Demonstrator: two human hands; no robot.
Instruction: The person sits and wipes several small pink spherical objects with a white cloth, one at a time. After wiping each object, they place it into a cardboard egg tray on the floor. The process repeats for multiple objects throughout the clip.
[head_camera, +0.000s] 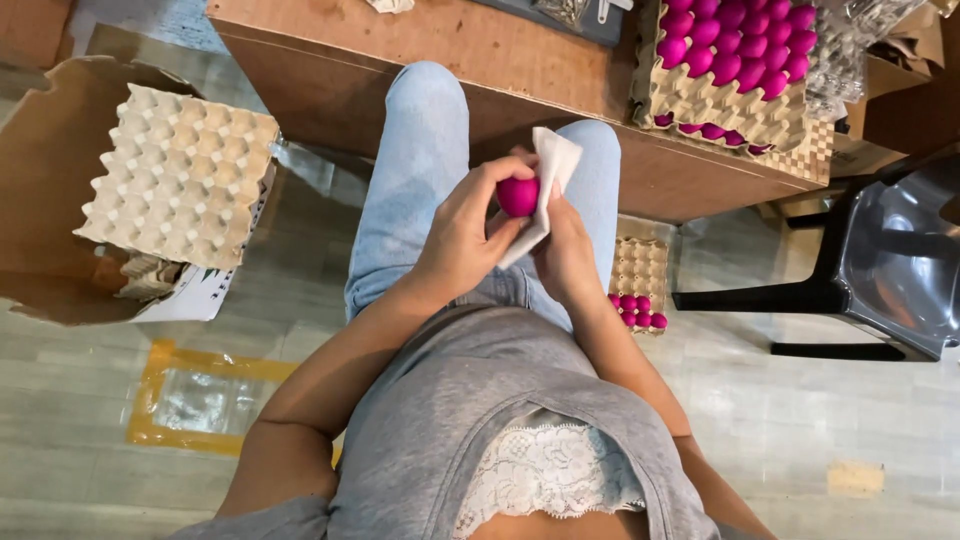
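My left hand (462, 240) holds a bright pink egg (518, 195) over my lap. My right hand (566, 250) grips a white cloth (547, 185) that wraps against the right side of the egg. Both hands sit close together above my knees in light blue jeans. The egg's far side is partly covered by the cloth.
A wooden table (420, 60) ahead carries stacked cardboard trays (720, 110) with several pink eggs. On the floor to the right lies a smaller tray (638, 275) holding a few pink eggs. Empty trays (180, 175) fill an open box on the left. A black chair (880, 270) stands right.
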